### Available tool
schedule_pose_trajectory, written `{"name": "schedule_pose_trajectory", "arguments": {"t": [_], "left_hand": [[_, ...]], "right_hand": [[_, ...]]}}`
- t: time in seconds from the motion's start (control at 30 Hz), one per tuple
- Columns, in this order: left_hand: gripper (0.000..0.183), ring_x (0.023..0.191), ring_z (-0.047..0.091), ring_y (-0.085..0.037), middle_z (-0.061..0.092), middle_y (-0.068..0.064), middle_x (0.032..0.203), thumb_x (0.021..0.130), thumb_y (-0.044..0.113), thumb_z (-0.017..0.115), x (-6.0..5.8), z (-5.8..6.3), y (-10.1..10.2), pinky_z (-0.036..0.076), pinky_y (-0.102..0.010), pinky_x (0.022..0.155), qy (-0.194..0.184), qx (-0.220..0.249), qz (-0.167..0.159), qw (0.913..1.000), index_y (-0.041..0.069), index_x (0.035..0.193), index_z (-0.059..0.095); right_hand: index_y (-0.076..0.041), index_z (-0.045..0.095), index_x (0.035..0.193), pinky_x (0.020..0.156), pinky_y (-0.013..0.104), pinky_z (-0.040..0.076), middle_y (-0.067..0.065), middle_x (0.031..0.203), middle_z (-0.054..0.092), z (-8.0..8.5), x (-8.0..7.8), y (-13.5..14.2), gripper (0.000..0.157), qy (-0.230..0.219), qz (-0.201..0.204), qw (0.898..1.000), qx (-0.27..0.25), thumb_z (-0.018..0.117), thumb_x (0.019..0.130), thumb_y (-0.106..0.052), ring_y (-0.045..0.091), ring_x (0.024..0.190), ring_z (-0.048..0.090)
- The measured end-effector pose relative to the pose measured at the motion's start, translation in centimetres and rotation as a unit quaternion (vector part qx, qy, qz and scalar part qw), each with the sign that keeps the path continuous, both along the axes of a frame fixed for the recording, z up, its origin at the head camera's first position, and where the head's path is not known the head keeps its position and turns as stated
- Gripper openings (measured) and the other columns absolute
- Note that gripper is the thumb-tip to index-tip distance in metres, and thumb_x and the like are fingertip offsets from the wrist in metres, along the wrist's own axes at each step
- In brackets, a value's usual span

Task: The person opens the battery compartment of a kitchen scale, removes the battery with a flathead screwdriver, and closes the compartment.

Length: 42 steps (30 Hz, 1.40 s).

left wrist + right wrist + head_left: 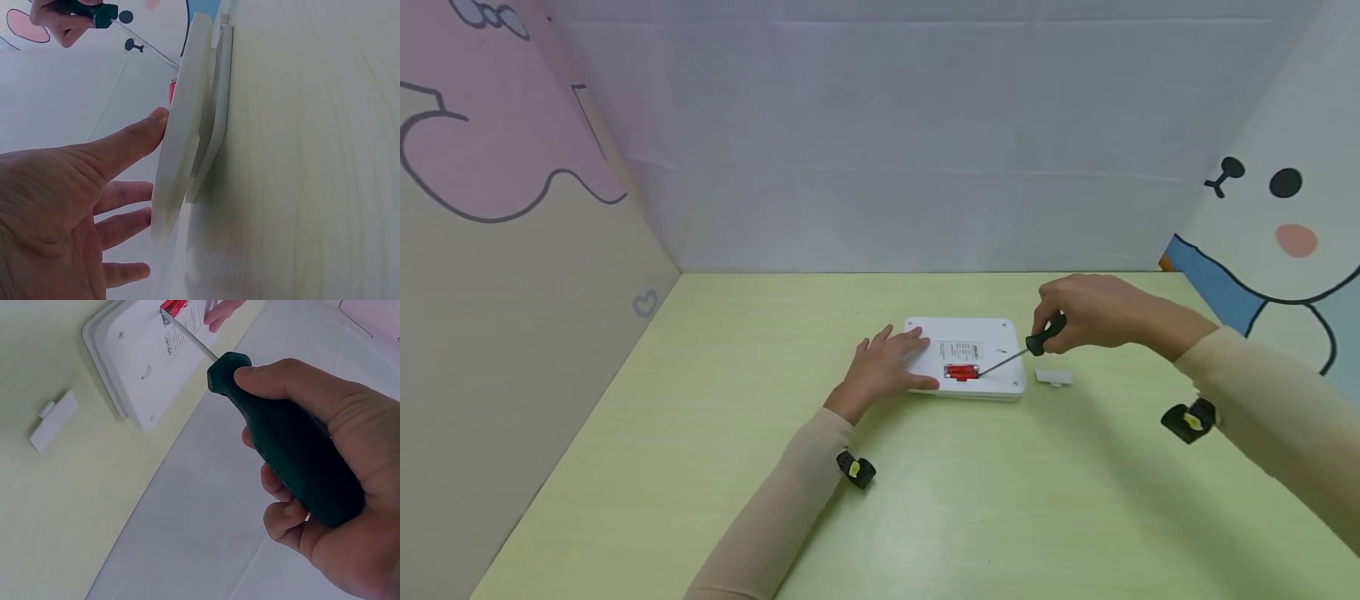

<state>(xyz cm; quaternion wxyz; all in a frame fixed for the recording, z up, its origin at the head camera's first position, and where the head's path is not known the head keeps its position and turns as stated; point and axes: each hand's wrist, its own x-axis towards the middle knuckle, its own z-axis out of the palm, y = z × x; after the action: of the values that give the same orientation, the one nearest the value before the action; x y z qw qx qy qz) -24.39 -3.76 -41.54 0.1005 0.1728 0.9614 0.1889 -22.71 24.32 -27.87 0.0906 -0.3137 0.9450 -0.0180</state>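
Note:
A flat white device lies on the table with its labelled side up and its battery compartment uncovered. Red batteries sit in that compartment. My left hand rests on the device's left end, fingers spread; in the left wrist view the thumb touches its face. My right hand grips the dark green handle of a screwdriver. The screwdriver's metal shaft slants down to the left, its tip at the right end of the batteries. Right of the device lies a small white battery cover.
The pale wood-grain table reaches a white back wall. Side panels with cartoon drawings stand at the left and right. Each sleeve carries a small black wrist camera, one on the left and one on the right.

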Motion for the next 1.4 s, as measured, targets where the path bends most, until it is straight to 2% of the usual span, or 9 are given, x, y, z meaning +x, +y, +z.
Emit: {"name": "schedule_pose_trajectory", "arguments": {"t": [0.17,0.3,0.47,0.63,0.73,0.93,1.1,1.4], "left_hand": [[0.078,0.151,0.017,-0.030,0.031,0.011,0.159,0.080,0.056,0.074,-0.1,0.3,0.0,0.014,-0.059,0.119,0.004,-0.001,0.002,1.0000,0.030,0.147,0.045],[0.078,0.151,0.017,-0.030,0.031,0.011,0.159,0.080,0.056,0.074,-0.2,0.3,0.0,0.014,-0.058,0.119,0.003,-0.005,0.004,1.0000,0.030,0.147,0.045],[0.078,0.151,0.017,-0.030,0.031,0.011,0.159,0.079,0.056,0.074,-0.3,0.2,0.2,0.015,-0.058,0.119,0.005,-0.019,0.004,0.9998,0.030,0.147,0.044],[0.079,0.151,0.018,-0.030,0.032,0.011,0.159,0.079,0.056,0.074,-0.2,0.2,0.3,0.015,-0.059,0.118,0.006,-0.021,0.004,0.9997,0.030,0.148,0.044],[0.079,0.151,0.018,-0.030,0.032,0.011,0.159,0.079,0.056,0.074,-0.2,0.1,0.2,0.016,-0.058,0.119,0.008,-0.020,0.006,0.9997,0.030,0.147,0.045],[0.079,0.151,0.018,-0.030,0.032,0.011,0.159,0.079,0.056,0.075,-0.1,0.1,0.3,0.015,-0.058,0.119,0.004,-0.016,0.003,0.9999,0.030,0.147,0.045],[0.079,0.151,0.018,-0.030,0.032,0.011,0.159,0.079,0.055,0.075,-0.1,-0.1,0.4,0.015,-0.058,0.119,0.001,-0.012,0.003,0.9999,0.031,0.147,0.045],[0.078,0.151,0.018,-0.031,0.032,0.010,0.159,0.079,0.055,0.075,-0.1,-0.2,0.2,0.015,-0.058,0.119,0.002,-0.007,0.007,0.9999,0.030,0.147,0.046]], "right_hand": [[-0.027,0.075,0.081,0.058,0.029,0.038,-0.007,0.075,0.051,0.8,0.1,-1.1,0.008,0.027,0.018,0.999,0.027,0.077,0.078,-0.019,0.010,0.067,0.046],[-0.026,0.074,0.079,0.058,0.029,0.037,-0.007,0.074,0.050,0.8,0.1,-1.3,0.008,0.038,0.024,0.999,0.030,0.078,0.077,-0.019,0.010,0.067,0.045],[-0.026,0.076,0.084,0.059,0.028,0.036,-0.007,0.074,0.050,-0.5,-0.2,0.2,0.008,0.034,0.008,0.999,0.006,0.079,0.077,-0.023,0.010,0.067,0.045],[-0.027,0.076,0.089,0.061,0.028,0.037,-0.008,0.078,0.051,-2.5,-0.5,2.9,0.011,-0.002,-0.030,0.998,-0.062,0.079,0.079,-0.022,0.010,0.071,0.048],[-0.026,0.076,0.093,0.063,0.027,0.041,-0.008,0.082,0.054,-3.9,-0.5,4.4,0.013,-0.032,-0.044,0.991,-0.120,0.079,0.081,-0.021,0.009,0.073,0.051],[-0.020,0.076,0.100,0.064,0.022,0.047,-0.005,0.089,0.058,-6.3,-0.3,6.7,0.017,-0.080,-0.061,0.972,-0.214,0.079,0.083,-0.019,0.005,0.079,0.055],[-0.018,0.076,0.101,0.062,0.023,0.047,-0.002,0.088,0.059,-7.9,0.0,7.7,0.018,-0.093,-0.063,0.958,-0.265,0.078,0.083,-0.016,0.006,0.076,0.054],[-0.016,0.076,0.104,0.057,0.024,0.044,-0.003,0.086,0.061,-10.6,0.4,8.7,0.020,-0.097,-0.059,0.938,-0.326,0.076,0.085,-0.015,0.012,0.070,0.050]]}}
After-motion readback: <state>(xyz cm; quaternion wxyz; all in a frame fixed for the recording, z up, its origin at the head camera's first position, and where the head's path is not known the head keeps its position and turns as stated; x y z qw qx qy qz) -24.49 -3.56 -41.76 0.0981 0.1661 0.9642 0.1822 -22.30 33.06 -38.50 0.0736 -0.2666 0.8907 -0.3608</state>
